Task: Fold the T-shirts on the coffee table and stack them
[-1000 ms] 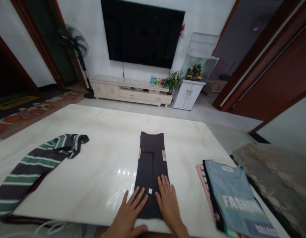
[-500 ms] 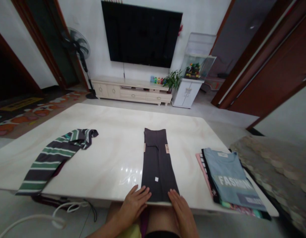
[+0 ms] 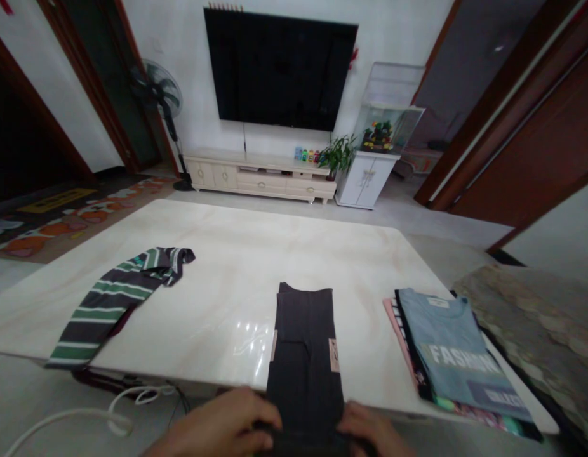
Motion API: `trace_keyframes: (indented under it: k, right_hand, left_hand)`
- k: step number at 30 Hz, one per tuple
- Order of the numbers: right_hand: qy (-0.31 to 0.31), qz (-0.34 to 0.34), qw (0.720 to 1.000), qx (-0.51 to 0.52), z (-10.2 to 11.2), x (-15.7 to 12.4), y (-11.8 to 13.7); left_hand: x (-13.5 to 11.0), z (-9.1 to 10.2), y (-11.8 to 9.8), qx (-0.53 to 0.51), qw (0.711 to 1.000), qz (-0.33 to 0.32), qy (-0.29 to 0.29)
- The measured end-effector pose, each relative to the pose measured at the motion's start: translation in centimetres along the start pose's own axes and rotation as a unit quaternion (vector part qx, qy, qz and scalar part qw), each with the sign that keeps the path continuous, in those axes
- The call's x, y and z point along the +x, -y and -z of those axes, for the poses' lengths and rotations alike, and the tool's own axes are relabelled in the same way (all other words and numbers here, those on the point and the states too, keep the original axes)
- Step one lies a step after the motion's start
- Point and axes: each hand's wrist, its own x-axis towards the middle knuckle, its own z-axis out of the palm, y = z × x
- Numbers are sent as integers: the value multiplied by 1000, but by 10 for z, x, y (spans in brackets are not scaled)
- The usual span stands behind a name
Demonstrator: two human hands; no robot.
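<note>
A dark grey folded garment (image 3: 304, 355) lies lengthwise on the pale marble table (image 3: 237, 266), and its near end hangs over the table's front edge. My left hand (image 3: 227, 426) grips that near end at its left side, fingers curled round the cloth. On the right side my right hand (image 3: 370, 431) grips the same end in the same way. Both hands are below the table's front edge.
A green-striped dark shirt (image 3: 117, 295) lies at the table's left. A stack of folded shirts topped by a blue-grey one (image 3: 453, 355) sits at the right edge. White cable (image 3: 84, 412) loops on the floor. TV, cabinet, fan and fish tank stand beyond.
Both hands went from lying flat on the garment's near end to gripping it. The garment has slid toward me, its near end now over the table edge.
</note>
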Motion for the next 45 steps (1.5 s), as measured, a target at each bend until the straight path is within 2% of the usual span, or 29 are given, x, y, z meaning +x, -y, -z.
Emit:
trace_keyframes:
  k: [2, 4, 7, 9, 12, 17, 22, 26, 30, 33, 36, 38, 40, 42, 43, 45]
  right_hand:
    - [-59, -37, 997, 26, 32, 33, -3]
    - [-129, -82, 988, 10, 55, 78, -21]
    - [-161, -130, 978, -13, 68, 144, -61]
    - [-154, -148, 977, -23, 68, 170, -84]
    - [-140, -156, 977, -35, 68, 185, -103]
    - [-144, -176, 971, -73, 77, 193, -113]
    - [-142, -239, 952, -126, 68, 208, -123]
    - [-130, -257, 949, -126, 58, 205, -123]
    - [-161, -233, 953, -109, 66, 191, -104]
    - [-228, -187, 951, -92, 93, 172, -74]
    - [-307, -128, 940, -75, 123, 142, -32]
    - [-372, -67, 921, -88, 131, 118, -6]
    - [-430, 14, 893, -131, 121, 94, 14]
    - [-427, 69, 885, -171, 95, 73, 22]
    - [-390, 73, 901, -178, 79, 65, 23]
    - [-253, 63, 952, -158, 48, 52, 16]
  left_hand:
    - [29, 32, 12, -6, 999, 14, -43]
    - [73, 58, 35, -3, 995, 28, -93]
    - [134, 80, 77, 10, 985, 106, -137]
    - [157, 85, 99, 14, 982, 135, -130]
    - [167, 88, 118, 18, 983, 137, -119]
    - [178, 99, 127, 58, 972, 158, -164]
    - [198, 87, 136, 105, 950, 218, -197]
    - [194, 74, 134, 109, 952, 198, -205]
    - [179, 81, 114, 92, 962, 146, -213]
    - [164, 102, 80, 73, 964, 93, -238]
    - [144, 124, 34, 50, 952, -26, -301]
    - [128, 131, 8, 35, 939, -99, -328]
    - [114, 127, -4, 27, 937, -123, -326]
    - [103, 112, 2, 26, 944, -112, -309]
    - [99, 102, 12, 32, 950, -95, -297]
    - [93, 79, 38, 65, 965, -40, -252]
